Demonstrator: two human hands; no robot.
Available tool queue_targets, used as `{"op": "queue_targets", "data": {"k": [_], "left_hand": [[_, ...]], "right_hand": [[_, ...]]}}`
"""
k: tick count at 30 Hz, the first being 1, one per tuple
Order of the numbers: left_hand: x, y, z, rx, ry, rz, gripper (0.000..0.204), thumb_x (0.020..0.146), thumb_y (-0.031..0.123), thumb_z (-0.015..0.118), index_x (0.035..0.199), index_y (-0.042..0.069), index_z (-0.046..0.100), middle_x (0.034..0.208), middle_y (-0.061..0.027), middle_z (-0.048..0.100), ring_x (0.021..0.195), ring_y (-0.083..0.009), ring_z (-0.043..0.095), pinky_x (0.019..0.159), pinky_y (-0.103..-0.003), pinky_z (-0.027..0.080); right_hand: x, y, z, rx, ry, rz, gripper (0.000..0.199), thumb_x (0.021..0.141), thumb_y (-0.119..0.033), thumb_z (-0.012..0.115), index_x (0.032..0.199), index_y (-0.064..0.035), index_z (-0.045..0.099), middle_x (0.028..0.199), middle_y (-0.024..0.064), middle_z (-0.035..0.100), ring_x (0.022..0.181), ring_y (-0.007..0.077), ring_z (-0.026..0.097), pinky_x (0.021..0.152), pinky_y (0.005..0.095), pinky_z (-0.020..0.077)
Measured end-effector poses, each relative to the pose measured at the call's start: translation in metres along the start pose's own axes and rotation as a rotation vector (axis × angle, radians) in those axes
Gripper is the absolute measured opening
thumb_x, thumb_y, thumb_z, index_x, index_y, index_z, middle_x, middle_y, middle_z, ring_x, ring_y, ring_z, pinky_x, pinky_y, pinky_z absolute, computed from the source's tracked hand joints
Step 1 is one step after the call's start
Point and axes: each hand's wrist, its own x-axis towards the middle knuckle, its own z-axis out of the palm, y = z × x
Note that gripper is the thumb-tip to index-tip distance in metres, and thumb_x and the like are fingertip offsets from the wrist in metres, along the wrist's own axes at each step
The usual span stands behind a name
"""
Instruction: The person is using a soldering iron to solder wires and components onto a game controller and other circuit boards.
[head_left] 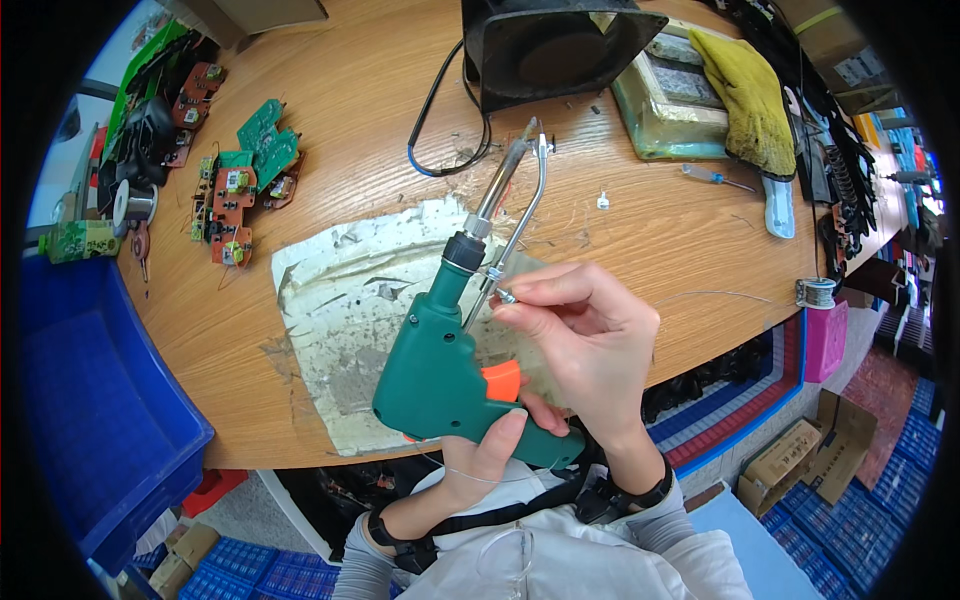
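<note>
Wooden bench under us: our left hand [480,455] grips the green soldering gun [445,365] by its handle, barrel pointing to one o'clock, while our right hand [585,335] pinches its wire guide [522,225].

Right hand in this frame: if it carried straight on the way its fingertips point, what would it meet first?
The right hand points leftward; its fingertips already pinch a small fitting on the thin metal tube of the green soldering gun. Just beyond lies the gun's barrel, though depth is uncertain.
</note>
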Motion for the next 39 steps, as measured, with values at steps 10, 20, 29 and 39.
{"op": "queue_targets", "data": {"k": [10, 20, 29, 39], "left_hand": [[-0.004, -0.003, -0.001, 0.035, 0.033, -0.005, 0.041, 0.082, 0.031, 0.045, 0.106, -0.001, 0.037, 0.070, -0.0114, 0.049, 0.064, -0.0212, 0.052, 0.060, -0.035, 0.046], [0.000, 0.001, 0.003, 0.056, 0.071, -0.100, 0.041, 0.078, 0.037, 0.047, 0.084, -0.004, 0.046, 0.066, -0.0115, 0.051, 0.062, -0.0213, 0.054, 0.060, -0.033, 0.045], [-0.003, 0.001, 0.005, 0.033, 0.107, -0.116, 0.041, 0.079, 0.033, 0.050, 0.094, -0.004, 0.042, 0.070, -0.0126, 0.053, 0.064, -0.0220, 0.055, 0.064, -0.036, 0.046], [-0.002, 0.002, 0.005, 0.102, 0.072, -0.092, 0.043, 0.080, 0.033, 0.049, 0.098, -0.005, 0.040, 0.071, -0.0132, 0.052, 0.063, -0.0219, 0.055, 0.064, -0.037, 0.048]], "right_hand": [[-0.001, -0.001, -0.003, -0.176, -0.015, -0.090, 0.012, 0.068, 0.014, 0.057, 0.078, 0.0080, 0.053, 0.081, 0.0162, 0.058, 0.072, 0.0168, 0.058, 0.065, 0.0251, 0.0495], [0.001, -0.001, -0.004, -0.038, -0.010, 0.018, 0.010, 0.071, 0.012, 0.055, 0.079, 0.0074, 0.051, 0.080, 0.0168, 0.057, 0.073, 0.0203, 0.060, 0.064, 0.0271, 0.0508], [0.003, -0.002, -0.008, 0.096, -0.009, 0.094, 0.007, 0.073, 0.007, 0.056, 0.080, 0.0074, 0.053, 0.074, 0.0134, 0.059, 0.068, 0.0153, 0.060, 0.059, 0.0215, 0.0487], [0.009, -0.004, -0.014, 0.249, -0.089, 0.256, 0.008, 0.074, 0.005, 0.057, 0.079, 0.0057, 0.051, 0.072, 0.0145, 0.060, 0.067, 0.0148, 0.060, 0.060, 0.0237, 0.0498]]}}
